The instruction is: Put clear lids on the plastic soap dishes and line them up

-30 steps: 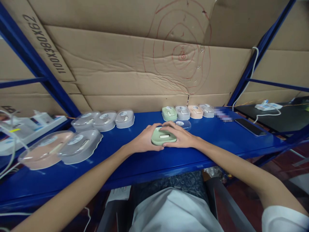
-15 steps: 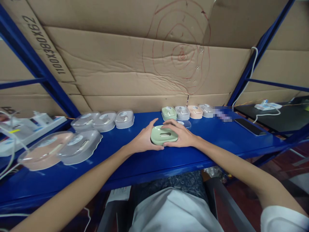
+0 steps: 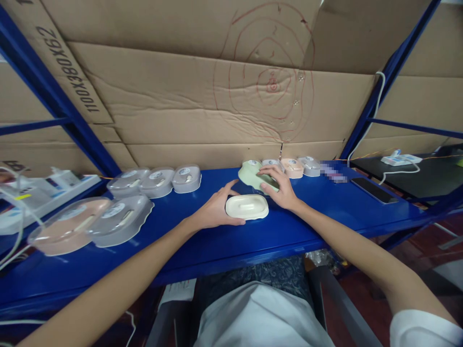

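On the blue shelf [image 3: 325,212], the left hand [image 3: 213,212] cups the cream tray [image 3: 247,206] with fingers curled loosely; the right hand [image 3: 280,188] pinches the tilted green cover [image 3: 253,175], which could knock the cased row [image 3: 285,166] behind.

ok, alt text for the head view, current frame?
Person's right hand lifts a green tray off a white tray steadied by the left hand on a blue shelf; lidded soap-dish packs line the cardboard-backed rear.
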{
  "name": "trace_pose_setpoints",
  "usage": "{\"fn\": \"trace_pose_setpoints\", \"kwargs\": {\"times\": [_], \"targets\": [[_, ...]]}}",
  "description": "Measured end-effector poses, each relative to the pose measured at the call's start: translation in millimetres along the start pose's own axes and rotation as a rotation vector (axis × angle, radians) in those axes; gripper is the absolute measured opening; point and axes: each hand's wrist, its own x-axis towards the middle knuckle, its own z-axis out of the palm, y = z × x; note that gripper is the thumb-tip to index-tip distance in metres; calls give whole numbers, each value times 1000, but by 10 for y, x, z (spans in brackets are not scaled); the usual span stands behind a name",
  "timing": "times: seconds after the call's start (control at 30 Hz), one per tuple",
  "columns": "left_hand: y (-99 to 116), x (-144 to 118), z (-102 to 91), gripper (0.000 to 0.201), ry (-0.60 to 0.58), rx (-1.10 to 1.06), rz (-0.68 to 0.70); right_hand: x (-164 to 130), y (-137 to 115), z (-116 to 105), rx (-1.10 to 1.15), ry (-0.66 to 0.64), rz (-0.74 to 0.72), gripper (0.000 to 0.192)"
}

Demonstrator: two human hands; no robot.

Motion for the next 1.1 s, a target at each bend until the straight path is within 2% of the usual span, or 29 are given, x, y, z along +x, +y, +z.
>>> {"fn": "trace_pose_setpoints", "kwargs": {"times": [0.23,0.4,0.6,0.7,1.1], "targets": [[50,-18,-13,130,-12,25,-3,12,90,-2,84,149,148,50],[41,-18,-11,129,-18,31,-1,19,131,24,196,220,204,49],[58,-25,-18,126,-29,38,-9,26,211,99,458,367,435,56],[72,-26,-23,124,-30,43,-8,43,229,131,595,422,501,56],[60,-27,-25,118,-20,57,20,114,100,112,765,449,632,67]]}}
